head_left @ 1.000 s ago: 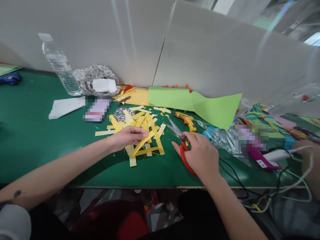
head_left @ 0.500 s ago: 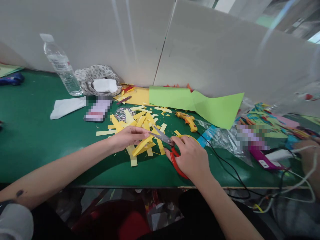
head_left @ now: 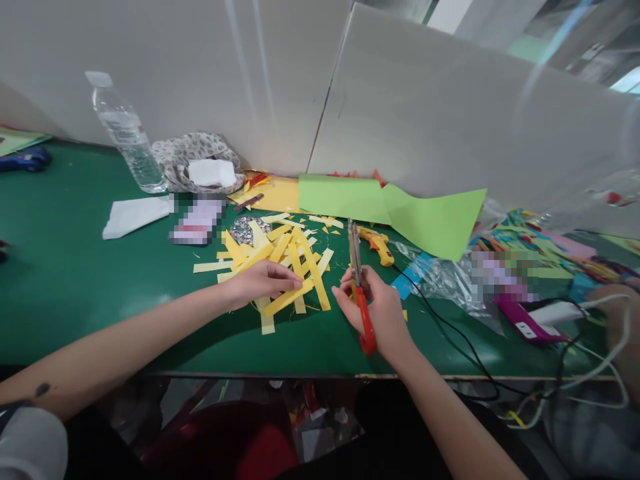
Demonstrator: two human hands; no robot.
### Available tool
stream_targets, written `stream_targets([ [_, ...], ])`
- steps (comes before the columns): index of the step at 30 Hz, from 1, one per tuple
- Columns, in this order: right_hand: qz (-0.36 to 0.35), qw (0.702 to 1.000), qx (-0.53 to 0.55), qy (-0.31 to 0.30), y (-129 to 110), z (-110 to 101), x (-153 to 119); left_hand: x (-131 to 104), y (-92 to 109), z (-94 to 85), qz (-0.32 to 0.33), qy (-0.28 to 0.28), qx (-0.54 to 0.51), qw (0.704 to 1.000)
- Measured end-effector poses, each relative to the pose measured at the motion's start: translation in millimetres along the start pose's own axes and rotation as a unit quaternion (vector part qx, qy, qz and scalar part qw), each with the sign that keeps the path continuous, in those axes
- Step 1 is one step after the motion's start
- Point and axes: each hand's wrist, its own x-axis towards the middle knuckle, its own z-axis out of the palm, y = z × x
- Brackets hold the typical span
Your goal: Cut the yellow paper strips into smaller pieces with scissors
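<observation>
My left hand (head_left: 267, 280) is over the pile of yellow paper strips (head_left: 317, 280), thumb and fingertips pinched at the end of one yellow paper strip (head_left: 286, 301). Whether that strip is lifted off the pile I cannot tell. To the right of the pile, my right hand (head_left: 377, 307) grips a pair of red-handled scissors (head_left: 355, 257). The blades point away from me and look closed or nearly so. A round holder of shiny stones (head_left: 245, 230) is partly covered by the pile.
Behind lie green paper sheets (head_left: 345, 193) and a yellow glue gun (head_left: 377, 245) with a black cord. A water bottle (head_left: 130, 147), a cloth bag (head_left: 195, 150) and a white paper piece (head_left: 135, 217) stand or lie at left. At right are clear plastic (head_left: 463, 280) and a magenta power strip (head_left: 525, 323).
My right hand has drawn the scissors away from the yellow strip and turned the blades to point away. My left hand has come down slightly among the strips.
</observation>
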Motion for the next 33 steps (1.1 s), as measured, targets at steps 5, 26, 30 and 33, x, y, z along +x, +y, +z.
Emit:
stream_targets([
  [5, -0.002, 0.998, 0.06, -0.017, -13, 10, 1, -4, 3, 3.6, -0.003, -0.007, 0.038, 0.999],
  [26, -0.069, 0.987, 0.066, -0.127, -12, 22, 5, 1, -8, -0.4, 0.109, -0.078, 0.095, 0.986],
  [30, -0.081, 0.987, 0.047, -0.127, -10, 23, 5, 1, -7, -0.1, 0.106, -0.078, 0.102, 0.986],
  [33, -0.07, 0.989, 0.052, -0.122, -11, 22, 5, 0, -7, -0.1, 0.101, -0.078, 0.095, 0.987],
])
